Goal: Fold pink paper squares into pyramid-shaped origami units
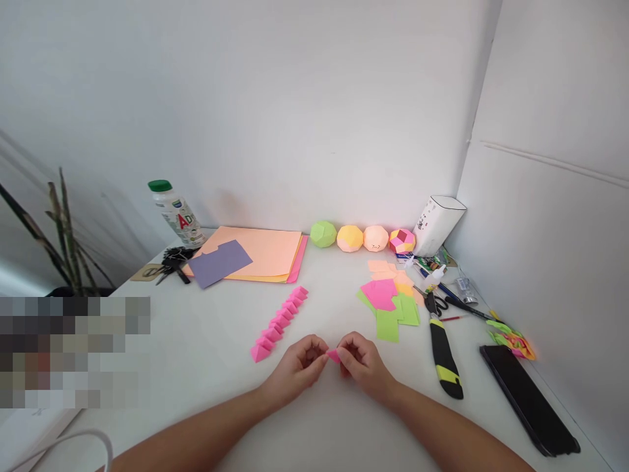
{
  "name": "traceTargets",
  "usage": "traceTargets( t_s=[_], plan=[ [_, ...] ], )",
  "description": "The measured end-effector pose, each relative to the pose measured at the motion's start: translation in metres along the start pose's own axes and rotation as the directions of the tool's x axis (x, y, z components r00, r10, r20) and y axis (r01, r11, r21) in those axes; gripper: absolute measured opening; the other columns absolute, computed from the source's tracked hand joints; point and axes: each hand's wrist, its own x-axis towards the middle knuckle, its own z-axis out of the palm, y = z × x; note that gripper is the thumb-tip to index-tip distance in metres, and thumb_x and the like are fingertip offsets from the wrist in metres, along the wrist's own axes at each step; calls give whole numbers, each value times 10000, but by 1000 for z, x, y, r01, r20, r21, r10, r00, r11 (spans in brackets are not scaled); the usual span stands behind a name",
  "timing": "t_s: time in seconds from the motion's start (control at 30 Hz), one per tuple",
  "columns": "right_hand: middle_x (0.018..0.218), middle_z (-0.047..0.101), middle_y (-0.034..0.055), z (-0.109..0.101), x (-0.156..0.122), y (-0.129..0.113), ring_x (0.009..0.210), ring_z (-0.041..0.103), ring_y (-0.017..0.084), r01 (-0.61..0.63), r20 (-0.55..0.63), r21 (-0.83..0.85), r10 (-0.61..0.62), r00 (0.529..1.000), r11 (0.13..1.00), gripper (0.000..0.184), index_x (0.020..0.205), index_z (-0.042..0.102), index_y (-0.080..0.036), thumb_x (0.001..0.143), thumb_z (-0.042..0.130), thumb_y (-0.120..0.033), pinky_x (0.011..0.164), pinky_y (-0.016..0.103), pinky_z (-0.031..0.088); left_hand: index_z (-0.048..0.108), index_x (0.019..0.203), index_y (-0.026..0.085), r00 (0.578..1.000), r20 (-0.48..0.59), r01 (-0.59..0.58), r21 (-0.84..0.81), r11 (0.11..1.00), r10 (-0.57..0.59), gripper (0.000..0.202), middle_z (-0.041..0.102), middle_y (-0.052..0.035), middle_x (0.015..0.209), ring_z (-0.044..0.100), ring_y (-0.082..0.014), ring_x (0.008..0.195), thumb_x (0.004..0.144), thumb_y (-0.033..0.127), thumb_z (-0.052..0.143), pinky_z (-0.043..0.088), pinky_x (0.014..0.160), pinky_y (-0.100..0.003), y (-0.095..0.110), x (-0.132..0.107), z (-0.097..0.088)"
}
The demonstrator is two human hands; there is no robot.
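Observation:
A small folded pink paper piece (333, 355) is pinched between my two hands, low over the white table. My left hand (296, 368) has thumb and fingertips closed at its left corner. From the other side my right hand (366, 368) grips it between thumb and fingers, which hide part of it. Just beyond my left hand, several similar folded pink paper pieces (280, 323) stand in a slanting row. Past my right hand lie loose paper pieces, with pink paper (379, 294) on top and green paper (388, 325) nearest me.
Paper polyhedra, one a green ball (323, 234), line the wall. Orange sheets (265, 252) and a purple sheet (221, 263) lie back left near a bottle (177, 213). Scissors (434, 303), a utility knife (445, 360) and a black phone (528, 396) are to the right.

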Motion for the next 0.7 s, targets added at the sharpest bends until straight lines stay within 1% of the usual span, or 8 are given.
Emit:
traceTargets(
  t_s=[0.13,0.23,0.43,0.6,0.7],
  plan=[
    [628,489,-30,0,1,1,522,484,99,17,15,1,-17,1000,1000,245,783,508,-182,850,540,-415,489,226,376,479,756,184,1000,-18,3,-6,1000,-3,263,441,87,479,391,-74,417,812,428,561,286,422,-195,-2,1,0],
    [647,489,-28,0,2,1,522,484,96,37,23,11,-38,999,999,227,783,515,-180,854,543,-394,489,225,372,484,774,185,1000,-22,0,-15,1000,0,271,459,85,485,406,-76,412,821,442,554,292,424,-197,-5,2,-1],
    [695,491,-23,2,3,2,516,493,89,63,-23,13,-63,998,998,211,764,509,-182,841,563,-371,485,224,386,484,750,179,1000,-22,-15,-29,999,15,303,477,77,456,412,-79,397,833,465,543,296,437,-199,-10,4,-4],
    [621,490,-36,2,2,2,500,483,95,39,-37,16,-39,999,999,191,779,511,-183,843,562,-356,484,224,390,481,744,176,999,-37,-31,-65,997,29,312,494,74,439,421,-81,387,833,467,544,303,432,-196,-8,4,-4],
    [625,510,-29,2,2,0,502,489,94,30,-36,5,-30,999,1000,189,787,534,-175,842,563,-353,488,224,395,484,747,171,998,-58,-22,-91,996,17,309,504,72,444,438,-78,392,825,461,560,318,426,-191,-6,5,-3]
  ],
)
